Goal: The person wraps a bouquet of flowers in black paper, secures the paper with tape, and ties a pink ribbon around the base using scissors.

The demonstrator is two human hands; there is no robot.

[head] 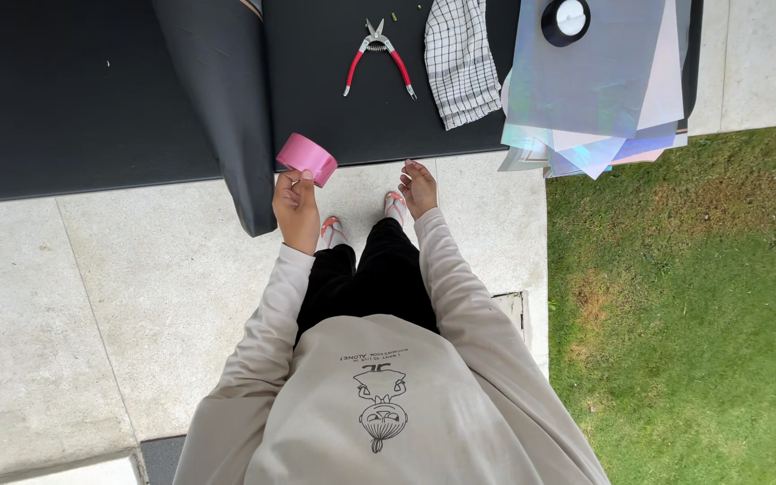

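Beside black table [65, 99], pink ribbon roll [307, 158] pinched atop left hand [295, 205] fingers [295, 182]; right hand [419, 187] loose, empty.

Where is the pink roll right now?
In the head view, the pink roll is in the left hand, at the edge of the black table, below the red-handled cutters.
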